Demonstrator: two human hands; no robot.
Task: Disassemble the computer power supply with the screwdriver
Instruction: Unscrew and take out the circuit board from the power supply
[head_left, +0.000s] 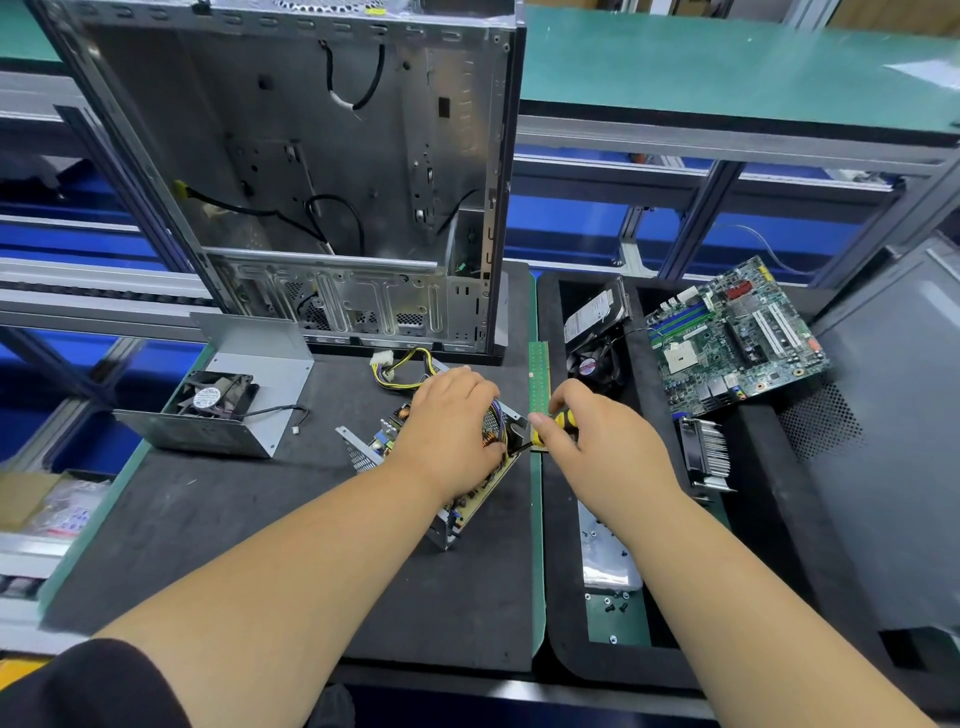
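The left hand (454, 426) curls over the open supply (441, 467) on the mat (208, 519), steadying its board, while the right hand (597, 441) pinches the screwdriver (558, 420), whose tip points into the supply's right edge. The tip could slip off a screw and gouge the board or jab the left fingers, since the unit sits tilted. In view: one supply, one screwdriver, one cover (249, 405), one case (311, 156), one motherboard (737, 338).

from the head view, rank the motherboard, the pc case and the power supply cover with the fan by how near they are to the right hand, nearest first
1. motherboard, up and right of the right hand.
2. power supply cover with the fan, far left, past the left hand.
3. pc case, standing at the back.
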